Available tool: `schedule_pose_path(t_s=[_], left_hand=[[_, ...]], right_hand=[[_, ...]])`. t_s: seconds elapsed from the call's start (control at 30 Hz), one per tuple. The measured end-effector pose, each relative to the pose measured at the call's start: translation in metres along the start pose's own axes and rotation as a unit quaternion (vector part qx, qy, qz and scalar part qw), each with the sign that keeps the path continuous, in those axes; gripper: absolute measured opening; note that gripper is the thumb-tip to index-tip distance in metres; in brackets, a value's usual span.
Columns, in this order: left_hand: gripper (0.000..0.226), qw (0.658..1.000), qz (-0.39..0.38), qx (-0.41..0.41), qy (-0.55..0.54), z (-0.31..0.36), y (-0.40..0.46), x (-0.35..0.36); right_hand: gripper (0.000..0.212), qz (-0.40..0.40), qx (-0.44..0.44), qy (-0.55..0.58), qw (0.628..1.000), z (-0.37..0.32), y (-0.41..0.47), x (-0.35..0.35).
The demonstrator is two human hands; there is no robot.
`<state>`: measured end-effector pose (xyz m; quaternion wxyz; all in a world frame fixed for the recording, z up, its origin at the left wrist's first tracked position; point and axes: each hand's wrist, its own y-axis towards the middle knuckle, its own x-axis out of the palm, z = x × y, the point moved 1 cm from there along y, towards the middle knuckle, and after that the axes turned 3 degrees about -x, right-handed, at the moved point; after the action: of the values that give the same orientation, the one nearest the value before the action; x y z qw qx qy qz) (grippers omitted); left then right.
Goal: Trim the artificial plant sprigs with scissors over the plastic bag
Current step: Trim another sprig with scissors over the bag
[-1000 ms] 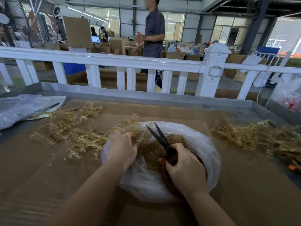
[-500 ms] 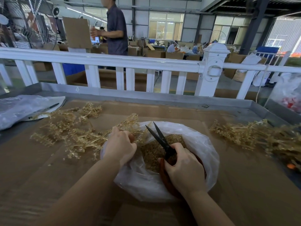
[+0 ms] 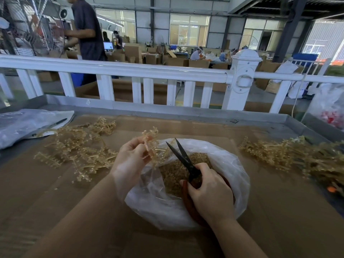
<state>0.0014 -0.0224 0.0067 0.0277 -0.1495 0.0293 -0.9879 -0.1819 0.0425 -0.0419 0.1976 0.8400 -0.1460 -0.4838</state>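
Observation:
A clear plastic bag (image 3: 229, 164) lies open on the cardboard-covered table, with tan trimmings heaped inside it. My right hand (image 3: 208, 194) grips the red handles of black-bladed scissors (image 3: 183, 157), whose blades stand slightly apart and point up and left over the bag. My left hand (image 3: 130, 159) pinches a tan plastic sprig (image 3: 151, 142) at the bag's left rim, just left of the blade tips. A pile of sprigs (image 3: 78, 148) lies to the left of the bag, and another pile (image 3: 290, 155) lies to the right.
A flat plastic packet (image 3: 24, 125) with a pen lies at the far left. A white railing (image 3: 130, 71) runs behind the table's metal rim (image 3: 167, 110). A person stands beyond it at the left. A bag with red items (image 3: 329, 108) sits at the right edge.
My left hand has lifted and turned, raising the sprig higher beside the blade tips. The right hand and scissors have barely moved. The person behind the railing has walked left.

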Motion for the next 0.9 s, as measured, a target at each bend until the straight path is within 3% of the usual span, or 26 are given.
schedule_pose_path(t_s=[0.13,0.33,0.43,0.6,0.73,0.83,0.9], left_hand=[[0.023,0.99,-0.023,-0.005,-0.139,0.003,-0.003,-0.002],[0.029,0.978,-0.03,-0.042,-0.202,0.006,-0.004,-0.005],[0.014,0.958,-0.033,-0.043,-0.283,0.008,-0.005,-0.009],[0.023,0.962,0.003,-0.006,-0.272,0.006,-0.002,-0.012],[0.027,0.98,0.001,0.048,-0.193,0.005,0.001,-0.003],[0.027,0.996,-0.023,0.086,0.013,0.0,-0.005,0.001],[0.032,0.981,-0.048,0.116,0.151,-0.007,-0.01,0.005]], right_hand=[[0.034,0.007,0.001,0.001,1.0,0.0,0.0,0.001],[0.034,0.006,0.004,0.001,1.0,0.0,-0.001,0.001],[0.035,0.009,0.004,0.004,1.0,0.0,-0.002,0.0],[0.038,0.009,0.005,0.006,1.0,-0.001,-0.002,0.0],[0.038,0.016,0.005,0.009,1.0,-0.001,-0.002,-0.001],[0.037,0.026,0.003,0.011,1.0,-0.001,-0.002,0.0],[0.037,0.037,0.004,0.01,0.999,-0.001,-0.002,0.0]])
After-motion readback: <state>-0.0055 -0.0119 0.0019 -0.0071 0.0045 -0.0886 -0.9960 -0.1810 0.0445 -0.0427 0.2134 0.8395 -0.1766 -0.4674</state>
